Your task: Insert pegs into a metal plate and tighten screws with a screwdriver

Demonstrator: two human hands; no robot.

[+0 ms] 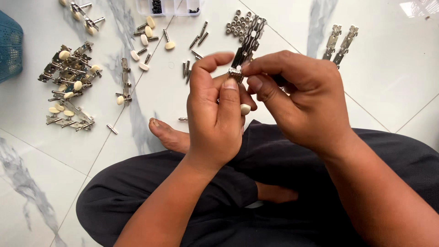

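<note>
With my left hand (215, 114) and right hand (297, 98) both pinching the metal tuner plate (247, 48) above my lap, I judge a slipping fingertip could drop its small gear (236, 74) among the loose parts (68, 82) far left.

Floor tiles (388, 68) are veined white w/ grey marbling. Metal plates (340, 42) are seen silver, knobs (169, 45) cream. Trousers (274, 160) are black, basket (9, 45) teal.

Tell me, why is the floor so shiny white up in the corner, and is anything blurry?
In the head view, daylight glares off the glossy floor tile at top right. The left hand, right hand and the metal plate they hold look sharp; shadows are soft; the far edges bend slightly.
</note>
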